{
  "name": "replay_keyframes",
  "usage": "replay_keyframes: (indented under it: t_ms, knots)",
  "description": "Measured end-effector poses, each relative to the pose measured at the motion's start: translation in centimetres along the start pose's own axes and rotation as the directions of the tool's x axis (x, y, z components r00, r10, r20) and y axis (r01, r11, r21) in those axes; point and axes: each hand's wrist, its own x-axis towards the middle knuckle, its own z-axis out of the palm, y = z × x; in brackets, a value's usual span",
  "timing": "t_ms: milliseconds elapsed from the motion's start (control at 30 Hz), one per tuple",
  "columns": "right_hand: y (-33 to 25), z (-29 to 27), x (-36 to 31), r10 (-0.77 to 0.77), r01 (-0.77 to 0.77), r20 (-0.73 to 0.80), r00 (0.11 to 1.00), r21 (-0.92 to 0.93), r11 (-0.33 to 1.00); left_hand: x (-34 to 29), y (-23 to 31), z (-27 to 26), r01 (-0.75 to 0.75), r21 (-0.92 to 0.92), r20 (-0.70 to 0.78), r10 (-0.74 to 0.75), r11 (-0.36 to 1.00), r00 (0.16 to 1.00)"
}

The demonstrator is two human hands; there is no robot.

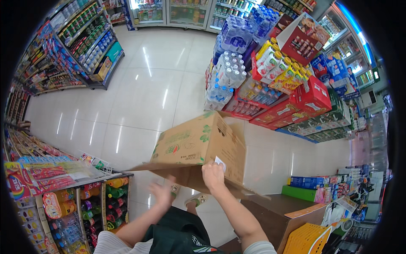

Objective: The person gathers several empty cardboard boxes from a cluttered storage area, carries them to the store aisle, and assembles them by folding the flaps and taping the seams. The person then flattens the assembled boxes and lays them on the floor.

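A large brown cardboard box [182, 142] with green leaf prints is tilted in front of me, its flaps spread and its opening facing my body. My right hand [213, 175] is closed on the box's near edge, beside a small white label [220, 163]. Apart from the box and just below its left flap, my left hand [163, 194] is blurred by motion. Its fingers look spread, with nothing visible in them. The inside of the box is mostly in shadow, so its contents cannot be made out.
Shelves of bottled drinks [91, 203] stand close at my left. A brown counter [275, 211] and a yellow basket [306, 239] are at my right. Ahead right are stacked water packs [228, 70] and red drink cartons [313, 95]. Pale tiled floor [139, 93] lies beyond the box.
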Motion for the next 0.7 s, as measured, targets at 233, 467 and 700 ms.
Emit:
replay_keyframes:
  t_ms: [233,467,700]
  knots:
    - [-0.6,-5.5,-4.9,0.114,-0.152,0.162,0.98,0.243,0.958,-4.5,4.1,8.4,0.544,-0.501,0.817,0.161,0.673,0.553]
    - [1.5,-6.0,-10.8,0.359,-0.41,0.206,0.91,0.336,0.848,-8.5,3.0,13.5,0.265,-0.517,0.747,0.277,0.814,0.604]
    - [2.9,-3.8,-15.1,0.502,-0.596,0.33,0.799,0.329,0.733,-12.0,1.5,14.9,0.27,-0.48,0.829,0.331,0.835,0.45]
